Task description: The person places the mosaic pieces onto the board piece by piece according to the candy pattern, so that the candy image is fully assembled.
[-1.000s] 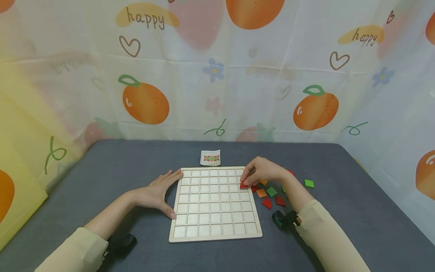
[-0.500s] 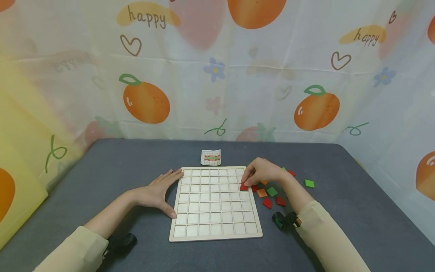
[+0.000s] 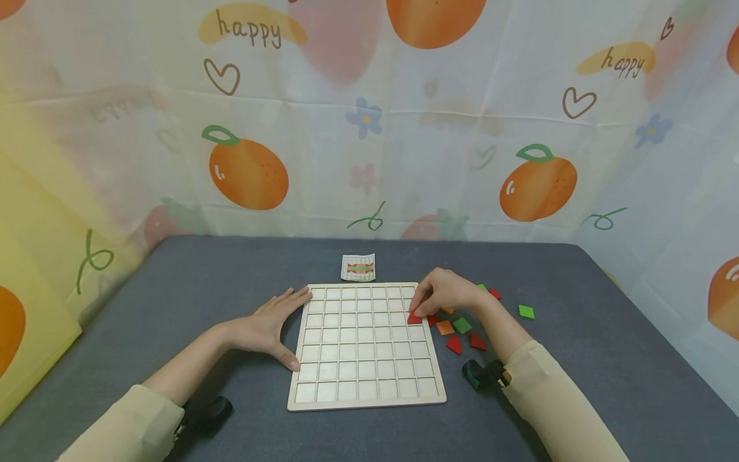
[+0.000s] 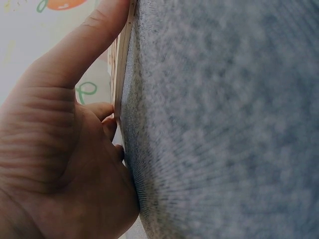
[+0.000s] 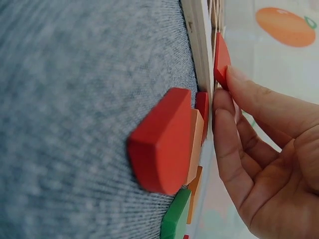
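Note:
A pale wooden grid board (image 3: 366, 407) lies on the dark table, its square cells bare apart from one at the right edge. My left hand (image 3: 262, 327) rests along the board's left side, thumb and fingers spread; in the left wrist view its thumb (image 4: 94, 37) lies on the board's rim. At the right edge, in the third row from the back, my right hand (image 3: 444, 289) pinches a red tile (image 3: 414, 318) between thumb and fingers. The right wrist view shows this red tile (image 5: 221, 62) standing out over the board's edge, partly covered by the fingertips.
Right of the board lie loose red, orange and green tiles, among them an orange tile (image 3: 444, 328), a green tile (image 3: 462, 326) and a red tile (image 3: 453, 345). A light green tile (image 3: 526, 312) lies farther right. Behind the board is a small pattern card (image 3: 358, 268).
The red tile in my right hand has shifted slightly toward the near side at the board's right edge. My left hand keeps its place on the board.

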The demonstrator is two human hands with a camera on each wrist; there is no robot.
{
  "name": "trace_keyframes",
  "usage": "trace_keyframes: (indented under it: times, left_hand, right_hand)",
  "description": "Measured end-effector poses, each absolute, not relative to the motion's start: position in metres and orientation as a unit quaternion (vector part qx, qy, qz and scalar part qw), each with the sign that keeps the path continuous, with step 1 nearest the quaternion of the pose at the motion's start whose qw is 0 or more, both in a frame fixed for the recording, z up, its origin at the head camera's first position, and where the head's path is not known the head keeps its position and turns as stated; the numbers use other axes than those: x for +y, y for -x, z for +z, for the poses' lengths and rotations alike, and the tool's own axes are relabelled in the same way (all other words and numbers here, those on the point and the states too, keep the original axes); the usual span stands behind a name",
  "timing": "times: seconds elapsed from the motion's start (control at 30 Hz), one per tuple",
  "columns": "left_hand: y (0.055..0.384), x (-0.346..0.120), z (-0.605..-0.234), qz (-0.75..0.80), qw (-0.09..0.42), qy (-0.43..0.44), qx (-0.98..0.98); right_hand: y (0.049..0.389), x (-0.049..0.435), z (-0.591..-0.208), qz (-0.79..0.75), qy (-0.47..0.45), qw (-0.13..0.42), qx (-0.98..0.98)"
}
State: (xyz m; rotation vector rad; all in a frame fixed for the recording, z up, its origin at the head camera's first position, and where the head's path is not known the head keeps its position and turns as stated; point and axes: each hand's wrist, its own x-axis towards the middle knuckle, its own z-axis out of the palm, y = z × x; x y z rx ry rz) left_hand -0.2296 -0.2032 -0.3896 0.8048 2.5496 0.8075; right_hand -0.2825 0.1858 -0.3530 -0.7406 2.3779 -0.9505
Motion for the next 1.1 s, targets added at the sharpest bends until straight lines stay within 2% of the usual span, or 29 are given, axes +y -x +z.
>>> trace_keyframes:
  times: [0.13, 0.43, 0.93, 1.1]
  left_hand:
    - [0.230, -0.203, -0.389, 0.287, 0.174, -0.285, 0.898]
    - [0.230, -0.203, -0.389, 0.283, 0.172, -0.283, 0.900]
    - [0.227, -0.202, -0.387, 0.285, 0.175, -0.278, 0.901]
    - [0.227, -0.202, -0.386, 0.286, 0.176, -0.280, 0.899]
  right_hand:
    - [0.282, 0.187, -0.351, -0.343, 0.297, 0.230, 0.861]
    - [0.282, 0.181, -0.354, -0.318, 0.248, 0.222, 0.888]
    - [0.278, 0.182, -0.350, -0.326, 0.244, 0.217, 0.887]
    - [0.279, 0.188, -0.341, -0.320, 0.241, 0.200, 0.894]
